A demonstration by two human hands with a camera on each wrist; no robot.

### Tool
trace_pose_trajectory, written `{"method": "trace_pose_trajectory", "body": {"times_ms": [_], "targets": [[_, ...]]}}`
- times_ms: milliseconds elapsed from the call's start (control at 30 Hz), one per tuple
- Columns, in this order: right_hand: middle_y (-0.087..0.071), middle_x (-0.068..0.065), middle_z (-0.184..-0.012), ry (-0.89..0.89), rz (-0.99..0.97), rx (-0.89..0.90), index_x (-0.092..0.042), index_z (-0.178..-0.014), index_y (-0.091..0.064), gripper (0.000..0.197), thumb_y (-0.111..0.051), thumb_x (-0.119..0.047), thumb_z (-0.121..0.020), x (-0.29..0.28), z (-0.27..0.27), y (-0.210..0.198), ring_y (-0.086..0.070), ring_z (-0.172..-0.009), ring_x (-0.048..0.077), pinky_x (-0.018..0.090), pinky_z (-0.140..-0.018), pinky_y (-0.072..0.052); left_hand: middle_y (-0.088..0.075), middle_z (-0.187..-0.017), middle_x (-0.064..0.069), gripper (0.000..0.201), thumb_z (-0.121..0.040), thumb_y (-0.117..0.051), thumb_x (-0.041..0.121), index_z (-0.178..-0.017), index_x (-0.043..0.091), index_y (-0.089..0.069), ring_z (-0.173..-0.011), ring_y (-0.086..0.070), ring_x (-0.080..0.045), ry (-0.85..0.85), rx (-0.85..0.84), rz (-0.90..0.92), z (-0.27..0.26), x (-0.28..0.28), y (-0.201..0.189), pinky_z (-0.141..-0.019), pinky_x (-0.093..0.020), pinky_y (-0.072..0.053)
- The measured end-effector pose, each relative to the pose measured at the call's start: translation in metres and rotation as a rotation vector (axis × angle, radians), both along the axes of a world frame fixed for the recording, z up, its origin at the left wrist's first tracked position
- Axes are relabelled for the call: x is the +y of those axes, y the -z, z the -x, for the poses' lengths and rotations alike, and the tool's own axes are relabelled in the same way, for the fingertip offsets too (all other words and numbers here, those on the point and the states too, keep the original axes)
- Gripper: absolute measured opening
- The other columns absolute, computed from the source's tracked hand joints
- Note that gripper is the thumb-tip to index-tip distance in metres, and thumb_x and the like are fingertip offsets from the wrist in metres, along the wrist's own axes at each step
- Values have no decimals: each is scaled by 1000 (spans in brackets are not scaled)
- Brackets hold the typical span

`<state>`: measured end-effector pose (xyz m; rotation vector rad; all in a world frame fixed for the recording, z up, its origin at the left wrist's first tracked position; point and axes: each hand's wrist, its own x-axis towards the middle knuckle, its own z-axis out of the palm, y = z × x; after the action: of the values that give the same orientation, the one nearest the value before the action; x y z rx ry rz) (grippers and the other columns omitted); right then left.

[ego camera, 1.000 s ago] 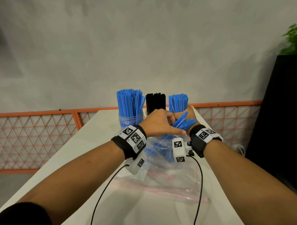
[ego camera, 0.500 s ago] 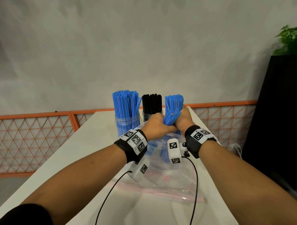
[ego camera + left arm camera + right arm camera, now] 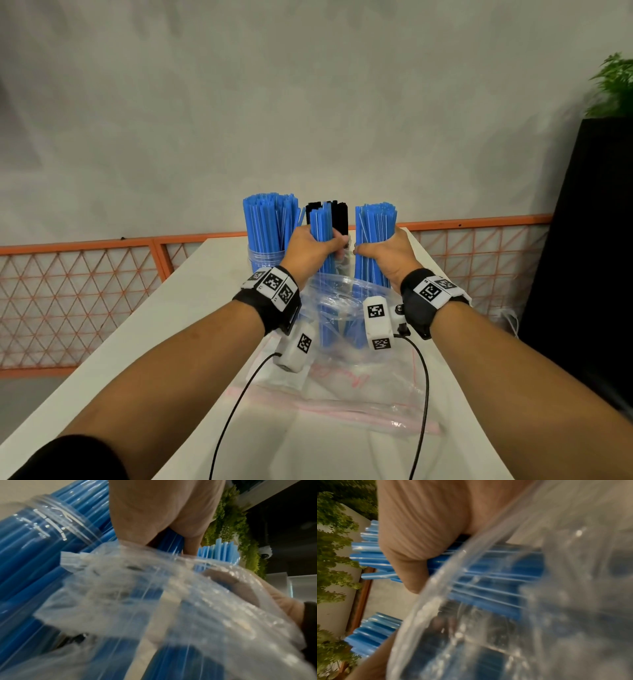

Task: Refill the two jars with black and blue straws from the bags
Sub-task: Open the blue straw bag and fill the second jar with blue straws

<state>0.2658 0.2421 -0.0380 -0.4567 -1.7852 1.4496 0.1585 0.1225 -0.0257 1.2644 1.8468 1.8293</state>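
Above the bag mouth, head view: left hand [image 3: 313,248] wraps a small upright bundle of blue straws [image 3: 323,236]; right hand [image 3: 383,253] wraps a thicker blue bundle [image 3: 375,240]. Both bundles' lower ends sit inside the clear bag [image 3: 346,342]. Left of the left hand, a clear jar [image 3: 265,260] packed with blue straws; behind it, black straws [image 3: 339,219].
Left wrist view: fingers curled round blue straws, jar alongside.
Right wrist view: fingers closed round the bundle, bag rim just below
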Motion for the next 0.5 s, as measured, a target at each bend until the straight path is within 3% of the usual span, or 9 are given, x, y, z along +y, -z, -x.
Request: {"method": "trace_pose_trajectory", "body": {"times_ms": [100, 133, 233, 300, 333, 500], "targets": [[-65, 4, -78, -2, -6, 5, -17, -82, -60, 26, -72, 4, -72, 2, 1, 1, -67, -73, 16, 27, -66, -59, -66, -71, -12, 15, -88, -71, 5, -76, 0, -63, -65, -67, -13, 19, 3, 49, 2, 0, 11, -66, -7, -51], [-65, 3, -77, -3, -8, 9, -17, -82, -60, 26, -72, 4, -73, 1, 1, 1, -67, -72, 15, 26, -65, -58, -66, -69, -9, 15, -88, -71, 5, -76, 2, -63, -62, -67, -11, 30, -6, 60, 2, 0, 12, -64, -5, -49], [-66, 8, -80, -13, -7, 17, -10, -88, -62, 23, -71, 5, -73, 2, 1, 2, -67, -77, 21, 33, -72, -58, -68, -68, -7, 14, -93, -66, 10, -82, 1, -64, -68, -68, -13, 65, -69, 51, 2, 1, 13, -72, -14, -53], [-66, 12, -85, -8, -9, 9, -5, -94, -61, 24, -71, 4, -74, 2, 2, 2, -67, -81, 24, 34, -74, -57, -70, -75, -13, 25, -97, -60, 16, -88, -7, -64, -80, -68, -21, 66, -73, 29, 4, -1, 7, -89, -27, -52], [-64, 11, -84, 0, -9, -1, -6, -94, -61, 24, -71, 2, -74, 2, 2, 2, -66, -81, 23, 33, -73, -57, -70, -80, -17, 29, -99, -58, 18, -91, -9, -64, -81, -67, -25, 69, -71, 4, 5, -3, 2, -91, -35, -52], [-62, 8, -79, 26, -14, -25, -13, -84, -58, 23, -73, 0, -73, 3, 6, 2, -64, -75, 20, 27, -64, -56, -68, -73, -12, 19, -100, -56, 16, -87, 2, -59, -74, -69, -27, 44, -65, -234, 5, -22, -41, -76, -37, -58]]}}
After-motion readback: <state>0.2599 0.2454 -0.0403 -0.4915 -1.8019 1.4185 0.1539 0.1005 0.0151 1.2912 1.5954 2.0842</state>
